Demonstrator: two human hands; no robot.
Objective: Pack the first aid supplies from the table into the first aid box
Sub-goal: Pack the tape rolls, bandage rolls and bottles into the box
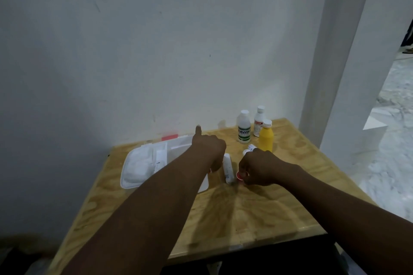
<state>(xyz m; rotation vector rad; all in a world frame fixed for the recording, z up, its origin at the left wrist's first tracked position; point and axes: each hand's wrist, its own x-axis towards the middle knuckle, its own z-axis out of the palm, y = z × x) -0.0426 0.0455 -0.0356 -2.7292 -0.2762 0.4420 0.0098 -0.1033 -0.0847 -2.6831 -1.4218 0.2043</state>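
The white first aid box (134,182) lies open on the left of the wooden table, with white gauze pads (139,163) and flat packets inside. My left hand (209,148) rests at the box's right rim, thumb raised and fingers curled down over the edge. A white tube (228,169) lies on the table between my hands. My right hand (260,168) pinches a small red-capped container (240,176) just right of that tube. A second white tube (249,149) peeks out behind my right hand.
Three bottles stand at the back right of the table (234,214): a clear one with a green label (244,128), a white one with a red label (258,121) and a yellow one (266,137). A white wall runs behind, and a white pillar (348,56) stands to the right.
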